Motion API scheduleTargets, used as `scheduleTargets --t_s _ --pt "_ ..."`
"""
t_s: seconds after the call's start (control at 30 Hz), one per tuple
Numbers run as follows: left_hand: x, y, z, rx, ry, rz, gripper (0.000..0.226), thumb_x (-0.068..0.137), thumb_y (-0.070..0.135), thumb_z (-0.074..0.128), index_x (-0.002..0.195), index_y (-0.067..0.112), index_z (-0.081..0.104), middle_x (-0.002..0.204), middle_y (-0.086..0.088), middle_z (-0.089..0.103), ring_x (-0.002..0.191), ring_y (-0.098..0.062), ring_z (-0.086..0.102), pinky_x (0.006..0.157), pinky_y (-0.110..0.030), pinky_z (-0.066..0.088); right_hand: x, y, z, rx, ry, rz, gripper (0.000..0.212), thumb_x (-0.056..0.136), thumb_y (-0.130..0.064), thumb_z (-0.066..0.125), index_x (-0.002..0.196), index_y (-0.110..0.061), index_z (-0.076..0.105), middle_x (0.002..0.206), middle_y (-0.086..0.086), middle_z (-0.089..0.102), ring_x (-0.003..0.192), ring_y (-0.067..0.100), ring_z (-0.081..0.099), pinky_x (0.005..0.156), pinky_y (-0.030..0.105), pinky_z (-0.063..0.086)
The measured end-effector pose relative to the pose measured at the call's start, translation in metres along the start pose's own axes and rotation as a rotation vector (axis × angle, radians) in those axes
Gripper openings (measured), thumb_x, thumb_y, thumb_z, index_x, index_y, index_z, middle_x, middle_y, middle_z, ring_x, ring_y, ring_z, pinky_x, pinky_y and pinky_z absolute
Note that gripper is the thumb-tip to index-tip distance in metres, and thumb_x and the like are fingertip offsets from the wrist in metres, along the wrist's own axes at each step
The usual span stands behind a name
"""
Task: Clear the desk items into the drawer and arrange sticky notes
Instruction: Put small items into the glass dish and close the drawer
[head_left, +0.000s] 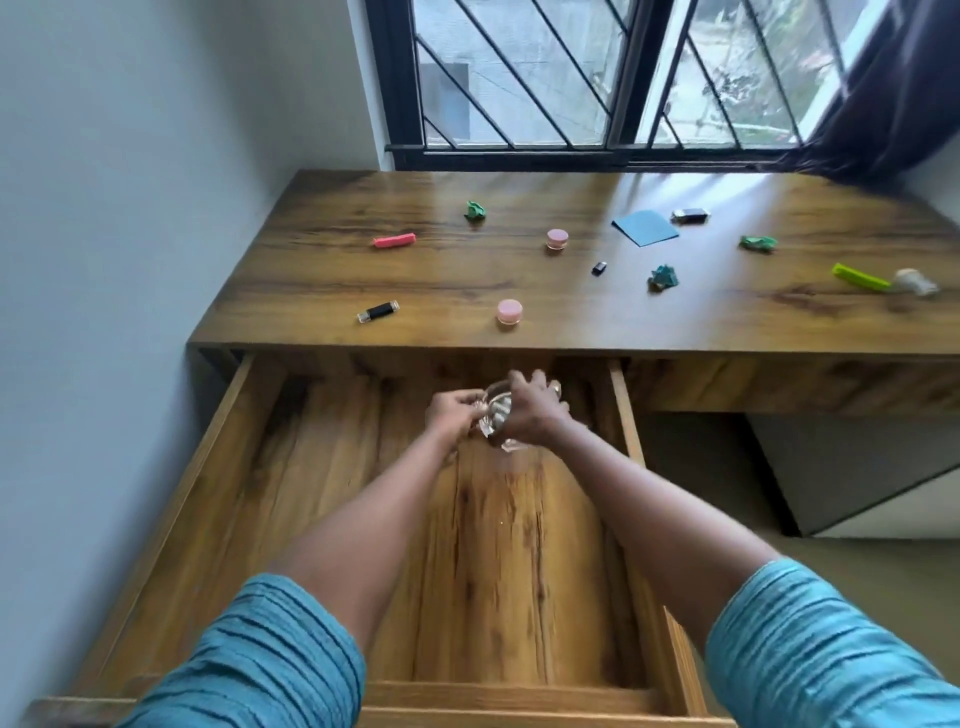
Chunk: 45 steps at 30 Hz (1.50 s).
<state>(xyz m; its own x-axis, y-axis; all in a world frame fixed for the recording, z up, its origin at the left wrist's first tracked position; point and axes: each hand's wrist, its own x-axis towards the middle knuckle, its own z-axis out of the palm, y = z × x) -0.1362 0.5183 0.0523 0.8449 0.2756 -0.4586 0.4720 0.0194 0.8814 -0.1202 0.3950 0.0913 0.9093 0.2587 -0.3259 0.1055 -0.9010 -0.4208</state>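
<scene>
This is looking like a room in a home, perhaps a bedroom or study: a wooden desk (441, 280) is standing in a corner against a plain wall (130, 156), its drawer (322, 467) is hanging open, and a dark curtain (893, 104) is hanging beside a barred window (519, 78) along the desk's far edge.

The desk (337, 270) is streaked brown, a jar (509, 311) pink, a sticky note (645, 227) blue, sleeves (260, 660) teal
</scene>
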Motion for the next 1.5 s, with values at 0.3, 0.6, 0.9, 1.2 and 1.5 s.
scheduleTargets --t_s 0.3,0.6,0.9,1.2,1.5 --pt "-0.051 -0.102 0.025 0.145 -0.022 -0.149 0.034 0.08 -0.008 0.063 0.11 0.006 0.069 0.111 -0.017 0.07 0.085 -0.018 0.061 0.067 -0.027 0.048 -0.089 0.039 0.081 0.06 -0.041 0.188 0.093 0.068 -0.04 0.077 0.141 -0.016 0.026 0.135 0.013 0.028 0.129 0.037 0.029 0.103 0.047 0.036" --pt "-0.087 -0.144 0.039 0.33 -0.187 -0.152 0.041 0.081 -0.01 0.063 0.12 0.004 0.064 0.119 -0.014 0.066 0.11 -0.03 0.063 0.095 -0.036 0.049 -0.14 0.066 0.116 0.123 -0.108 0.298 0.1 0.07 -0.035 0.08 0.147 -0.026 0.018 0.152 0.012 0.001 0.14 0.042 0.01 0.112 0.054 0.022" --pt "-0.105 -0.148 0.051 0.419 -0.205 -0.143 0.04 0.081 0.0 0.066 0.117 0.018 0.067 0.113 -0.006 0.071 0.104 -0.026 0.066 0.089 -0.032 0.052 -0.154 0.079 0.118 0.122 -0.122 0.346 0.099 0.075 -0.03 0.077 0.151 -0.028 0.012 0.156 0.011 -0.01 0.144 0.04 -0.001 0.114 0.053 0.02" --pt "-0.104 -0.143 0.058 0.391 -0.15 -0.158 0.022 0.085 0.015 0.067 0.106 0.01 0.072 0.107 -0.012 0.072 0.091 -0.024 0.067 0.086 -0.033 0.055 -0.151 0.09 0.114 0.004 -0.188 0.297 0.105 0.073 -0.036 0.077 0.151 -0.025 0.007 0.154 0.017 -0.004 0.142 0.042 0.008 0.116 0.052 0.009" --pt "-0.121 -0.107 0.087 0.57 0.162 -0.083 0.025 0.092 0.021 0.054 0.108 0.012 0.071 0.109 -0.008 0.071 0.092 -0.025 0.062 0.07 -0.023 0.039 -0.134 0.098 0.102 -0.187 -0.259 0.132 0.1 0.078 -0.045 0.069 0.149 -0.007 0.011 0.154 0.025 -0.004 0.143 0.043 0.001 0.116 0.052 0.009"
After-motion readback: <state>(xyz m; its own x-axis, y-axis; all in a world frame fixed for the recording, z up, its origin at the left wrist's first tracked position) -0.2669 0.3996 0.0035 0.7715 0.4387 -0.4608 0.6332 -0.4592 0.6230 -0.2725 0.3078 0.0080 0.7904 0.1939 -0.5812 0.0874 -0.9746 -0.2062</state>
